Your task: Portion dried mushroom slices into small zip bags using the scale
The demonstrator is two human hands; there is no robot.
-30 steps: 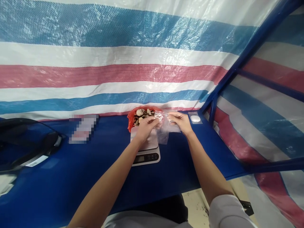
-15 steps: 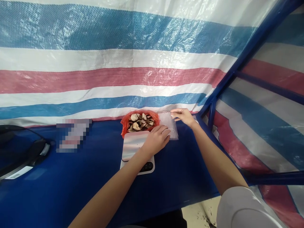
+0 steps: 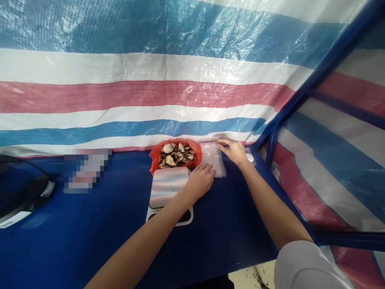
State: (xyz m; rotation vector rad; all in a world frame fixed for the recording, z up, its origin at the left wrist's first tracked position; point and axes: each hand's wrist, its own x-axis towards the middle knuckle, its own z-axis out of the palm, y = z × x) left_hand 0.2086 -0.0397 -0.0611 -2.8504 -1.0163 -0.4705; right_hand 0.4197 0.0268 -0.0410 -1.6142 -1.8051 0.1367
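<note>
A stack of clear plastic bags (image 3: 212,154) lies flat on the table, to the right of a red plastic bag (image 3: 154,159). My right hand (image 3: 235,151) is at the stack's upper right corner, thumb and forefinger pinched on the edge of a clear bag. Over the lower left part of the stack rests my left hand (image 3: 202,177), palm down, fingers stretched out and close together. Dried, curled brown-and-cream pieces (image 3: 174,155), perhaps mushroom, fill the opened red bag. Just in front stands a white kitchen scale (image 3: 168,186), its panel partly covered by my left forearm.
A small clear packet with a white round piece (image 3: 249,157) sits right of my right wrist. Black cabled gear (image 3: 39,200) and a blurred-out item (image 3: 88,168) are on the blue table's (image 3: 114,224) left. Striped sheeting (image 3: 144,96) and a blue frame (image 3: 300,96) enclose it.
The view has shifted slightly, so the scale and red bag appear further left. My left fingers have drawn closer together. At lower right, the clear bags' edges look more fanned out.
</note>
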